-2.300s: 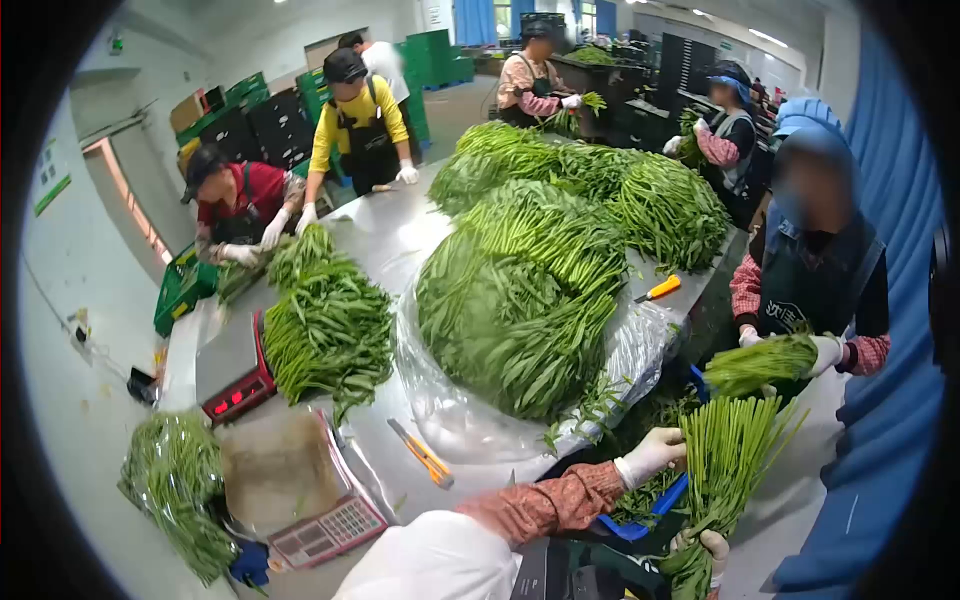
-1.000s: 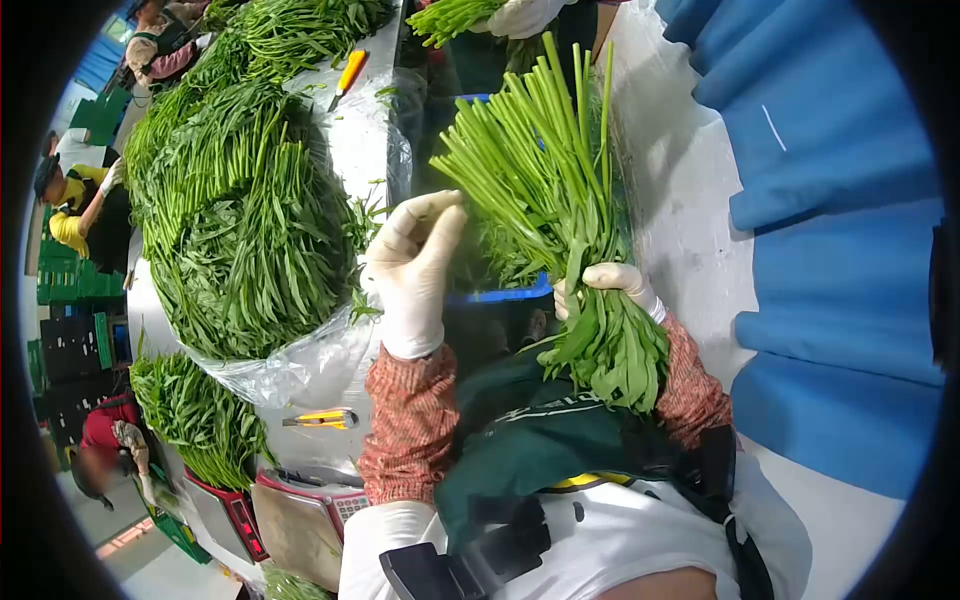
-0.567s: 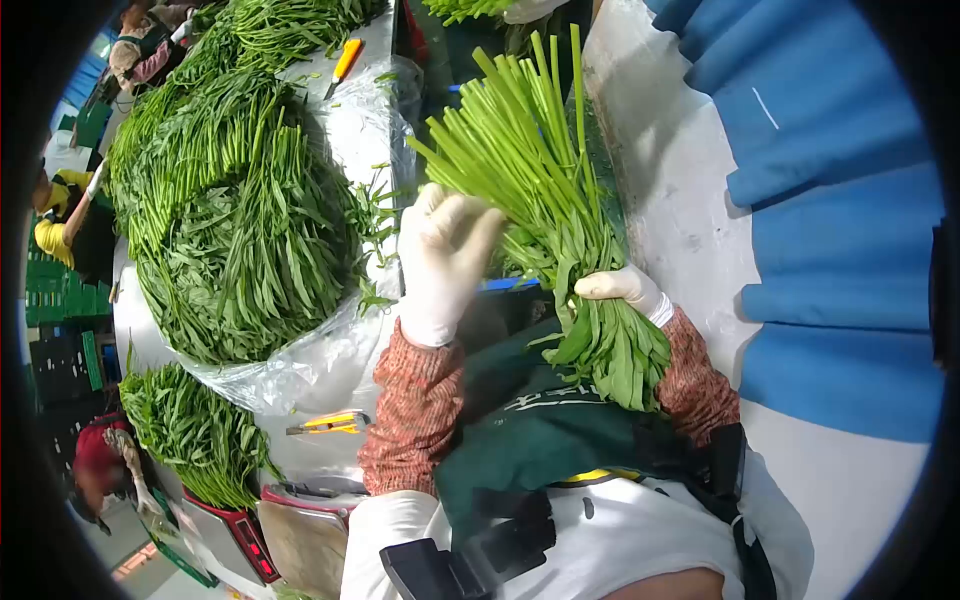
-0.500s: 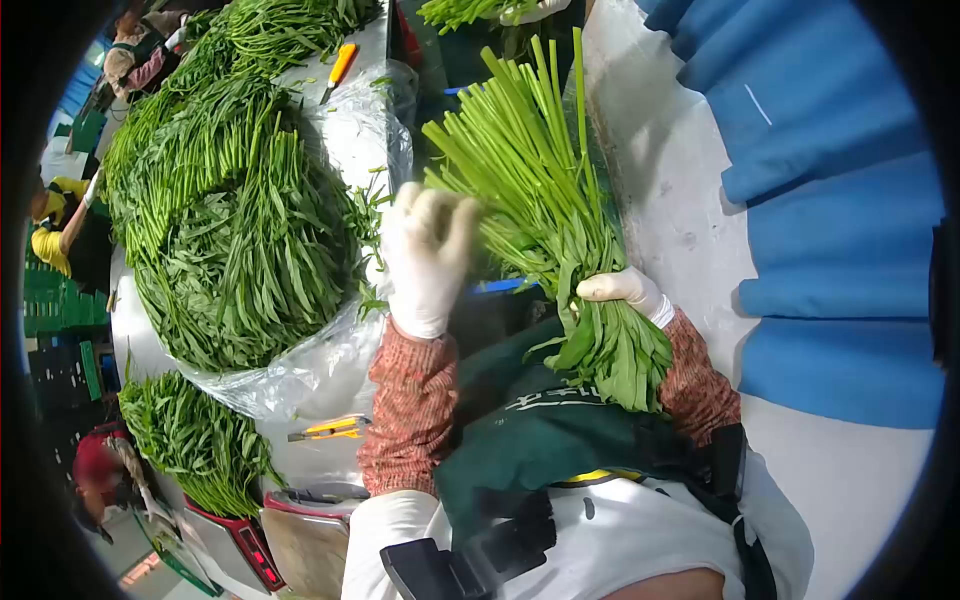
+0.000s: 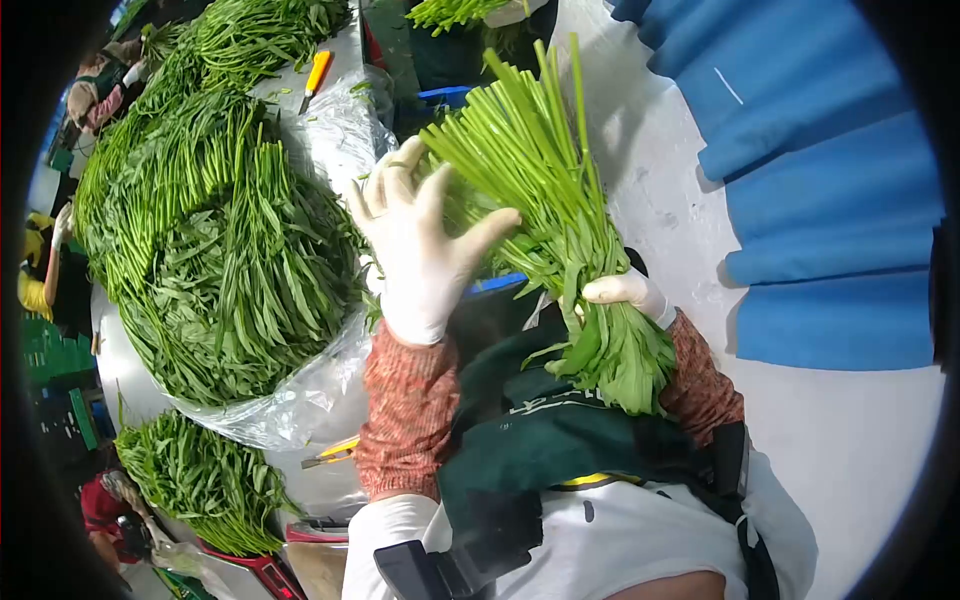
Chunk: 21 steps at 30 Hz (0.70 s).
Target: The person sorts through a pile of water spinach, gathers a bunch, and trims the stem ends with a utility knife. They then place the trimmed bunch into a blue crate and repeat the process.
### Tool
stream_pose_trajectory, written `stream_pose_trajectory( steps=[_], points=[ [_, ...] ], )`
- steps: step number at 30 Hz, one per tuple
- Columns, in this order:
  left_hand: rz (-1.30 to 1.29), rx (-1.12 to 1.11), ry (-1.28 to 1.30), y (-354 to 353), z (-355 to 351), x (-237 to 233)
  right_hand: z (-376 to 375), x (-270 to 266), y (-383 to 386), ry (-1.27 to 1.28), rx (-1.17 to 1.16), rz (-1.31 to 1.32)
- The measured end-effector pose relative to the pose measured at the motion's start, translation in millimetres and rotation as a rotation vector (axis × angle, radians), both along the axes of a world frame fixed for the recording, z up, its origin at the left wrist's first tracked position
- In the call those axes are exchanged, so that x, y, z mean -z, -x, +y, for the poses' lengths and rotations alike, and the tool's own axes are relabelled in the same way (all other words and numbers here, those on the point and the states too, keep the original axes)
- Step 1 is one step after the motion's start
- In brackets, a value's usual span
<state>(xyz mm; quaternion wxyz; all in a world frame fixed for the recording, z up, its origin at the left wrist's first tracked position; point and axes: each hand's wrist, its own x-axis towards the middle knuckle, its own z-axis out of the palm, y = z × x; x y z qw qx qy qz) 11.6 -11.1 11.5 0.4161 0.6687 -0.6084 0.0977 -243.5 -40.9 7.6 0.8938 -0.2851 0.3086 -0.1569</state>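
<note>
My right hand (image 5: 632,290), in a white glove, is wrapped round the leafy end of a bunch of water spinach (image 5: 545,170). Its cut stems fan upward, and its leaves hang down over my apron. My left hand (image 5: 420,235), gloved in white too, is raised beside the stems with its fingers spread and nothing in them. To the left of that hand lies a big heap of water spinach (image 5: 240,270) on clear plastic sheeting (image 5: 345,125).
An orange-handled knife (image 5: 317,75) lies near the table's far edge; a yellow cutter (image 5: 335,452) lies close to my left sleeve. More greens (image 5: 205,480) sit on a red-edged scale (image 5: 268,575). Blue curtains (image 5: 820,200) hang at right. Co-workers stand along the left.
My left hand has opened from curled fingers to spread ones. The bunch stays in my right hand. The view has shifted slightly, moving the table's contents left.
</note>
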Motion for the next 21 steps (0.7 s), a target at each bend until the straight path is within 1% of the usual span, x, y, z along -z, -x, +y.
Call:
stream_pose_trajectory(
  steps=[1,2,4,5,7,8,10,11,13,16,17,18,20,21],
  points=[
    [0.049,0.057,-0.057,0.5,-1.8,10.9,0.4,-1.1,0.9,0.044,-0.007,0.038],
    [0.254,0.219,-0.070,-2.1,-3.3,21.6,-1.9,3.6,5.1,0.076,-0.025,0.046],
    [0.430,0.422,-0.106,-5.2,-7.4,36.6,-4.8,19.0,14.7,0.132,-0.059,0.059],
    [0.470,0.380,-0.074,-5.0,-5.4,38.2,1.7,4.0,3.1,-0.003,-0.050,-0.076],
    [0.537,0.297,-0.007,-6.6,-3.5,39.2,0.8,2.9,1.1,-0.054,-0.085,-0.053],
    [0.448,0.242,0.058,-14.8,-3.4,40.9,-0.2,3.4,0.9,-0.077,-0.102,-0.042],
    [0.200,-0.008,0.055,-30.5,-5.1,39.8,0.7,9.9,7.3,-0.138,-0.062,-0.079],
    [0.158,-0.083,0.072,-43.6,-6.4,44.0,-1.2,15.7,11.6,-0.169,-0.047,-0.097],
    [0.087,-0.222,0.084,-65.8,-8.1,47.7,-8.0,23.3,21.3,-0.152,-0.052,-0.069],
    [-0.004,-0.303,0.107,-92.4,-12.6,50.0,-18.7,41.3,37.3,-0.135,-0.035,-0.054],
    [-0.053,-0.343,0.092,-98.1,-14.2,52.7,-20.3,41.9,37.5,-0.151,-0.022,-0.069],
    [-0.035,-0.343,0.019,-104.6,-16.2,55.3,-22.4,41.9,38.7,-0.131,-0.021,-0.058],
    [-0.104,-0.345,-0.039,-109.0,-22.1,63.5,-26.5,42.1,41.0,-0.090,-0.019,-0.036],
    [-0.143,-0.373,-0.003,-101.0,-24.6,59.1,-24.9,32.2,35.2,-0.082,0.009,-0.029]
  ],
)
